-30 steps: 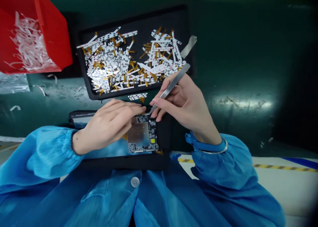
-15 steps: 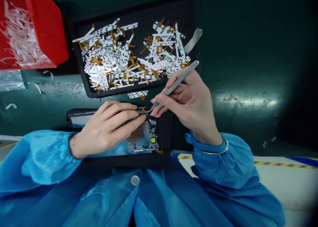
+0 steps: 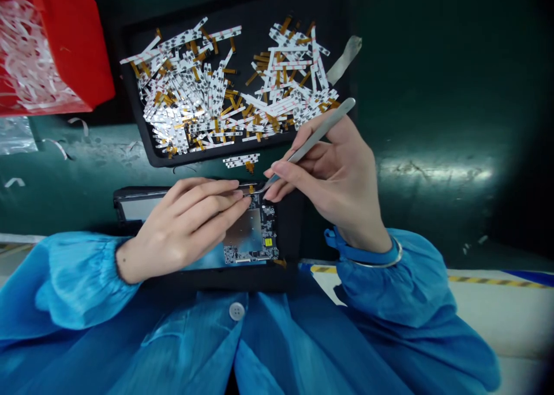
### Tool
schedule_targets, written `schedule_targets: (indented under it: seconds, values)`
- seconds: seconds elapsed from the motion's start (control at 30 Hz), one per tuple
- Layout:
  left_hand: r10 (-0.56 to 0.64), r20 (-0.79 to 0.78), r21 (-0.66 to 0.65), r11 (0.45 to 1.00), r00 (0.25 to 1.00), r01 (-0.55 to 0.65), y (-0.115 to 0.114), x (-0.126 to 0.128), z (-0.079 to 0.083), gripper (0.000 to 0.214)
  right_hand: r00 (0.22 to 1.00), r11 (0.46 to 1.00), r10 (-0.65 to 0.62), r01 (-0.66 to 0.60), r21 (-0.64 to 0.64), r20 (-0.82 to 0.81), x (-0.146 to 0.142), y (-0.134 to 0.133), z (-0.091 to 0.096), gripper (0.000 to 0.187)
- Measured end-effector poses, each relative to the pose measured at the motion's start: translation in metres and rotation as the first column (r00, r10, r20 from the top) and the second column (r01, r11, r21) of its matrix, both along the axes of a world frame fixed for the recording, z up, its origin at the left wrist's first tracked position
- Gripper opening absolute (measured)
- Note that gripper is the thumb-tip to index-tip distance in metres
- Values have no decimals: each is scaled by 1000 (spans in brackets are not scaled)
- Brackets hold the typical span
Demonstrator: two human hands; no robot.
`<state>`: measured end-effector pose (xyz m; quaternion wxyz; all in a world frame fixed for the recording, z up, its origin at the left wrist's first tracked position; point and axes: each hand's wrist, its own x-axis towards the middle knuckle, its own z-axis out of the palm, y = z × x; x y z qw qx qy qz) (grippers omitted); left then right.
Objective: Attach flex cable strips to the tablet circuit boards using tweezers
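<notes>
An opened black device [image 3: 285,251] lies in front of me with its circuit board [image 3: 253,233] exposed. My left hand [image 3: 186,225] rests on the device, fingers pressed together at the board's top edge, pinching something small that I cannot make out. My right hand [image 3: 335,176] grips metal tweezers [image 3: 309,142] like a pen, their tips meeting my left fingertips at the board's upper edge. One loose white and orange strip [image 3: 240,161] lies just beyond the device.
A black tray [image 3: 145,147] behind the device holds several white and orange flex strips [image 3: 225,89]. A red bin [image 3: 82,49] with white paper scraps stands at the far left. The dark green bench [image 3: 433,124] stretches to the right.
The tweezer tips and my left fingertips have drawn up from the board's top to its upper edge. My view has tilted slightly, shifting the tray upward in frame.
</notes>
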<state>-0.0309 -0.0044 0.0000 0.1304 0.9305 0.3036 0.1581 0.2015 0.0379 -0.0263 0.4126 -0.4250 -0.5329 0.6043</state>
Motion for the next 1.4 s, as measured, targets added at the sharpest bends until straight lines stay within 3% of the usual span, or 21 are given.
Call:
schedule_targets:
  seconds: [0.83, 1.1, 1.27, 1.4]
  values:
    - [25, -21, 35, 999, 999, -24, -1, 2, 0, 32, 999, 999, 12, -14, -46, -38, 0, -2, 4, 28]
    - [31, -26, 40, 999, 999, -30, 0, 4, -1, 32, 999, 998, 39, -41, 44, 36, -1, 0, 8, 32]
    - [-5, -128, 192, 981, 992, 30, 0, 6, 2, 28, 997, 996, 43, -47, 82, 58, -1, 2, 5, 31]
    - [-41, -225, 327, 938, 973, 115, 1, 8, 8, 25, 998, 994, -49, 45, 97, 36, -1, -2, 9, 26]
